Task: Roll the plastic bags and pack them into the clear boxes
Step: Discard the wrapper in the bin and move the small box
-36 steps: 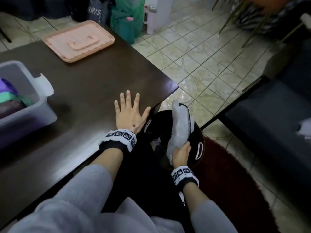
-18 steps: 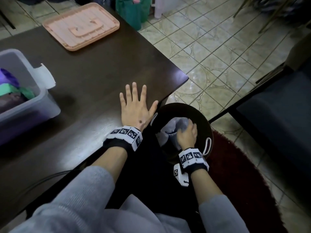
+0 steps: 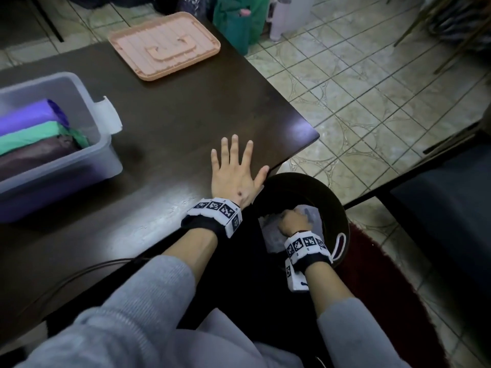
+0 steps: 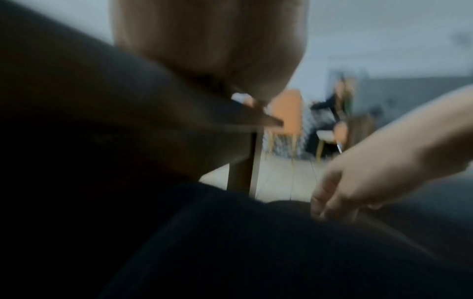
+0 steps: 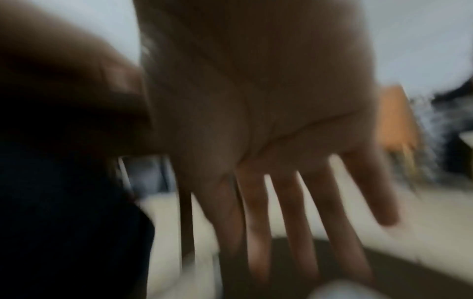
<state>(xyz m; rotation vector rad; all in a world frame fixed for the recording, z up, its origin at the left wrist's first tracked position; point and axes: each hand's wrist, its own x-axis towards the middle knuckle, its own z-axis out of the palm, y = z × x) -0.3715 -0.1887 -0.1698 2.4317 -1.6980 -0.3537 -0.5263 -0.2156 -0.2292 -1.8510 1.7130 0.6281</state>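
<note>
The plastic bag is pale grey-white, crumpled, lying inside the black bin on the floor just beside the table corner. Your right hand is down in the bin on the bag w/ fingers straight and spread. Your left hand lies flat on the table, fingers wide. The clear box to the left holds 3 rolled bags: purple, green, dark.

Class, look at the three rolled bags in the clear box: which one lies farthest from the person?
The purple roll. It lies at the far side of the clear box, beyond the green roll in the middle and the dark roll nearest the person.
</note>
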